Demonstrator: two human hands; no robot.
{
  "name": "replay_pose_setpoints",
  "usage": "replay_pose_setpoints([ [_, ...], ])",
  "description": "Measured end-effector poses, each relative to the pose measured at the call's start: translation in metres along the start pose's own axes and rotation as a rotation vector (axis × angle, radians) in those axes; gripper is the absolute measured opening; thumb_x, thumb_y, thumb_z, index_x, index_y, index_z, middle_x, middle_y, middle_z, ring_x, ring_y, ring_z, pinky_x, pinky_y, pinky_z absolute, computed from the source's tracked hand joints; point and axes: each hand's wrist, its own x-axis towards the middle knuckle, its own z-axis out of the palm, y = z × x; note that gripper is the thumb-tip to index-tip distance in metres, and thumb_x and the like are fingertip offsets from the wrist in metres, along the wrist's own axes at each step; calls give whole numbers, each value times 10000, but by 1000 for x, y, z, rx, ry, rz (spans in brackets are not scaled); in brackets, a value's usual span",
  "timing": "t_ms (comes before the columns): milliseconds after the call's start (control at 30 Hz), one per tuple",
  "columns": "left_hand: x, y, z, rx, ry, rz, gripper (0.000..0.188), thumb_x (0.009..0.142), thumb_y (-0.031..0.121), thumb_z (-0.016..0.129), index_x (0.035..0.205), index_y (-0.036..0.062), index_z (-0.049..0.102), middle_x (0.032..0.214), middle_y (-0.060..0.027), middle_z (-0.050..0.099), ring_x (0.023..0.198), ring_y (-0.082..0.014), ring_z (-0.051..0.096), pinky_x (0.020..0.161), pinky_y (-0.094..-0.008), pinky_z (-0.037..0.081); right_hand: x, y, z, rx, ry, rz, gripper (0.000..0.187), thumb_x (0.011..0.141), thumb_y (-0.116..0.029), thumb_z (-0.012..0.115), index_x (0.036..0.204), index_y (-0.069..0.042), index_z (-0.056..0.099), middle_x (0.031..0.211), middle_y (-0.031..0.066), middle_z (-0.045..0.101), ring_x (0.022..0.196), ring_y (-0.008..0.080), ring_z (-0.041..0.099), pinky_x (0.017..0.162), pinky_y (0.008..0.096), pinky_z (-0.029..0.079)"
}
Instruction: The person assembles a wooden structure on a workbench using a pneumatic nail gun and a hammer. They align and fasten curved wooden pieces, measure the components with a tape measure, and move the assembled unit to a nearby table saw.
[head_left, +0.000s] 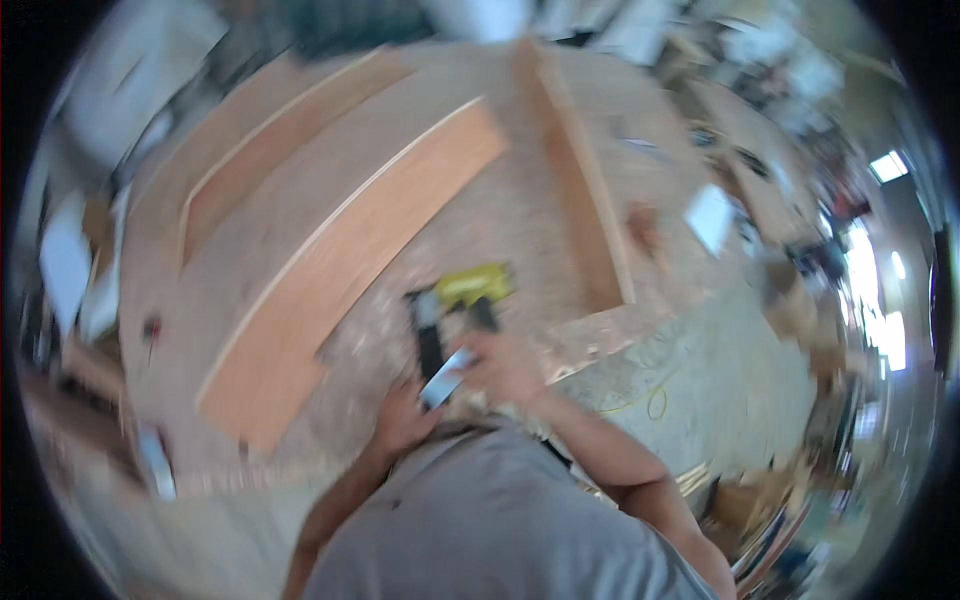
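A yellow-green nail gun [475, 285] with a black magazine [429, 345] lies on the wooden worktable [520, 215], just beyond my hands. Between my hands is a pale blue-white flat strip [447, 378], blurred, its exact kind unclear. My right hand [502, 370] is closed on the strip's upper end, close to the gun's dark handle [483, 314]. At the lower end, my left hand [402, 420] pinches the strip, with its fingertips partly hidden. A long orange-brown board [350, 265] lies diagonally to the left of the gun.
Another long board [575, 180] stands on edge to the right, and a framed piece [270, 145] lies far left. A white sheet [709, 218] sits near the right side. Below the table's right edge is pale floor [710, 360] with a thin yellow cord [656, 403].
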Motion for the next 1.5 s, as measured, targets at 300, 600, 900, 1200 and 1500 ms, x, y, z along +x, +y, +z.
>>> replay_pose_setpoints([
  [300,-13,-1,-7,-269,64,76,360,734,266,762,959,25,620,986,-153,581,973,-340,570,865,-421,464,79,48,-31,68,-140,340,222,866,-115,722,1043,13,681,773,33,649,582,79,570,542,225,486],
  [600,-7,-2,-6,-267,122,123,348,720,237,778,951,39,609,928,-134,560,911,-317,575,797,-402,472,156,91,-1,-138,-375,513,133,848,-102,734,925,3,705,657,44,624,508,102,555,449,239,462],
  [900,-4,-16,5,-323,111,183,390,728,294,780,1018,81,628,1029,-133,605,996,-345,570,864,-435,463,163,79,7,-340,-407,376,226,806,-198,787,681,-60,659,571,21,573,495,129,533,438,285,420],
  [1200,-8,-4,-8,-324,77,109,390,725,267,770,978,47,570,1010,-144,551,1021,-355,550,882,-439,451,115,82,30,-162,-113,220,382,803,-192,801,1007,98,660,812,118,690,669,160,640,652,279,528],
  [1500,0,-17,11,-326,205,251,367,721,256,785,957,54,589,962,-136,570,954,-339,566,844,-434,455,62,66,61,-105,-227,-44,477,920,-206,652,1284,79,538,1208,224,636,1124,263,617,958,331,473],
])
